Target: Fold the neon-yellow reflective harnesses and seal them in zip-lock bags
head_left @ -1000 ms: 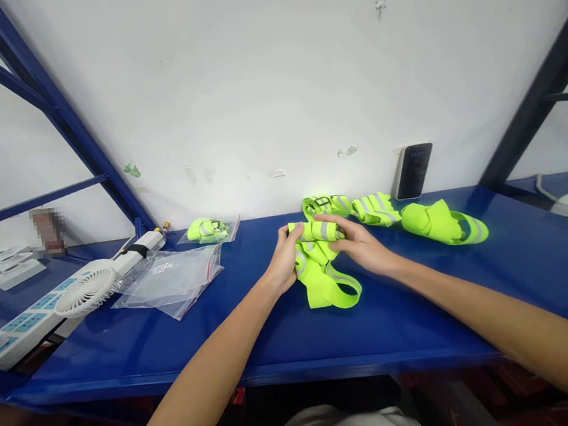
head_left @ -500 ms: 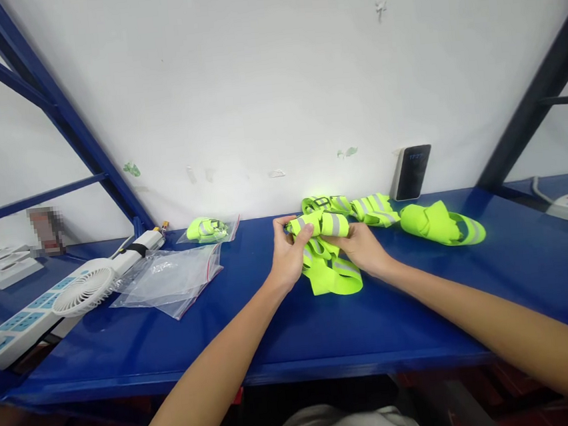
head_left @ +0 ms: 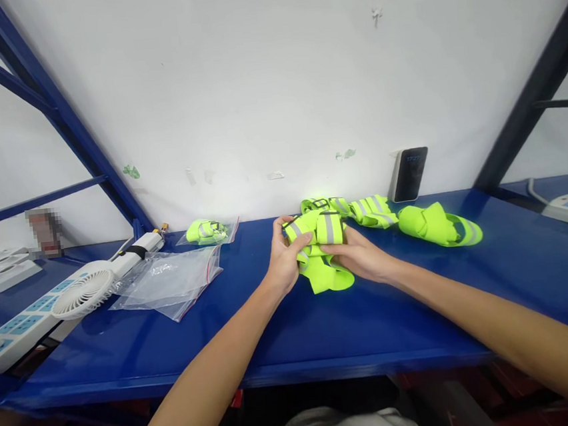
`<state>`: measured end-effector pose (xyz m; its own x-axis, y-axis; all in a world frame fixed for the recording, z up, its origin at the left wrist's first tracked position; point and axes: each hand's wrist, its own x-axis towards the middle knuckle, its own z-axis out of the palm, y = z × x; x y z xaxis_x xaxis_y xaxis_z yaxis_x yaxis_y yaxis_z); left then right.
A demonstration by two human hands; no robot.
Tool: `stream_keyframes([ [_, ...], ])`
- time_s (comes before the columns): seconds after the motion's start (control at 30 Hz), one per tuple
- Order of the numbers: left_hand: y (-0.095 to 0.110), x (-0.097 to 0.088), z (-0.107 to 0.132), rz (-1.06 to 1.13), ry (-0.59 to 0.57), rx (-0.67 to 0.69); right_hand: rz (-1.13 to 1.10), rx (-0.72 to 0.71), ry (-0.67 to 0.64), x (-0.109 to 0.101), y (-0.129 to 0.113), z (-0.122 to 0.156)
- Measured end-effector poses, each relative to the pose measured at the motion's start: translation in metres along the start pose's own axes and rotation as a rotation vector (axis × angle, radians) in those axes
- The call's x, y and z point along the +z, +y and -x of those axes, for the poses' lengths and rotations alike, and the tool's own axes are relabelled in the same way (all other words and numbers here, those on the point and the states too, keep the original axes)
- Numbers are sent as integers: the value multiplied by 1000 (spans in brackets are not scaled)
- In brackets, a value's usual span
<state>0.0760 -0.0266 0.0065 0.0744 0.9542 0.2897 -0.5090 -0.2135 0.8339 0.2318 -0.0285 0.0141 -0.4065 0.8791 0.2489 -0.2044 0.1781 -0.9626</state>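
Observation:
Both hands grip one neon yellow reflective strap (head_left: pixel 330 227), partly folded over itself, with silver bands and dark buckles. My left hand (head_left: pixel 285 254) is closed on its left side, thumb across the front. From the right, my right hand (head_left: pixel 359 254) holds the folded part, its thumb below the silver band. A loose loop of the strap hangs below the fingers, close to the blue table (head_left: pixel 275 334). Behind the hands lie a buckled yellow strap bundle (head_left: pixel 322 204) and a folded striped bundle (head_left: pixel 371 210). Another rolled yellow bundle (head_left: pixel 438 225) rests to the right.
Clear zip bags (head_left: pixel 170 277) lie on the left, with a bagged yellow strap (head_left: pixel 206 231) behind them. Further left are a white fan (head_left: pixel 84 291) and a power strip (head_left: pixel 28 321). A phone (head_left: pixel 411 174) leans on the wall at the back right.
The right-hand part of the strap has been folded over toward the left, so a buckle and a wide silver band now face up. The hanging loop has shifted slightly left.

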Motion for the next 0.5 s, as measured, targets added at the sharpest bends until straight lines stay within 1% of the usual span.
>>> stream_keyframes([
  [0.03,2,-1,-1,-8,15,-2,-63,38,-45,-1,-3,1],
  [0.1,6,-5,-3,-30,6,-14,-112,96,-116,-9,-10,0],
  [0.17,9,-11,-5,-54,-48,-39,-58,126,-151,-19,-15,-2],
  [0.23,11,-18,-8,-77,-96,-66,82,117,-130,-28,-18,-5],
  [0.3,12,-23,-10,-93,-109,-77,159,115,-99,-32,-17,-6],
  [0.37,11,-26,-11,-101,-124,-86,124,117,-70,-31,-13,-7],
  [0.43,11,-26,-11,-115,-164,-98,84,91,-33,-28,-9,-6],
  [0.5,11,-25,-10,-142,-200,-85,142,41,6,-26,-9,-6],
])
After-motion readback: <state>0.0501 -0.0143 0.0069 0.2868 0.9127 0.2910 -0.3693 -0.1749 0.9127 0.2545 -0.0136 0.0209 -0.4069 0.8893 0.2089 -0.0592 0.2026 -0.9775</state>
